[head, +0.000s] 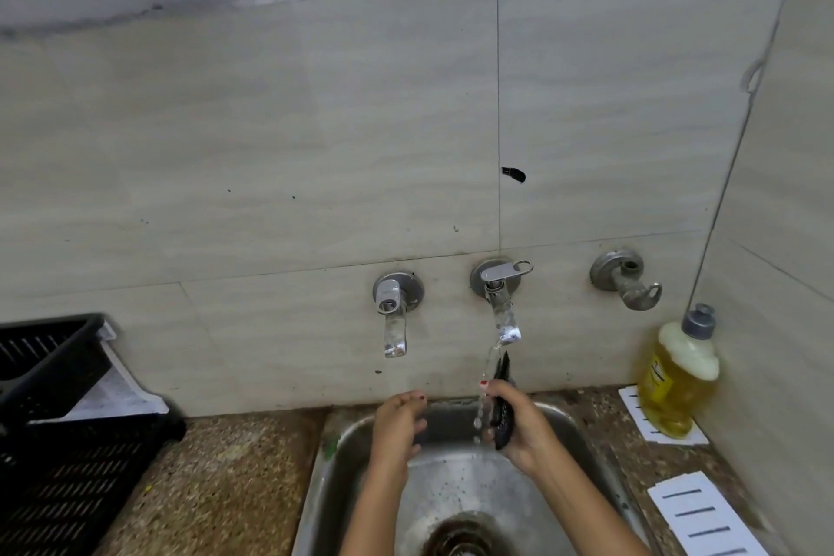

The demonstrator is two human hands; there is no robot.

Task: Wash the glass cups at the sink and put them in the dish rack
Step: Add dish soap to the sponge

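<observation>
My right hand [519,424] grips a dark scrubber [502,402] under the water stream running from the right tap [501,312], above the steel sink [582,433]. My left hand [399,424] hovers beside it over the sink with fingers loosely curled and nothing in it. The black slatted dish rack [58,433] stands on the counter at the far left. No glass cup is in view.
A second tap [395,316] is mounted left of the running one, and a capped wall fitting [625,278] sits to the right. A yellow dish soap bottle [677,375] stands at the right corner. White striped cards [704,515] lie on the speckled counter.
</observation>
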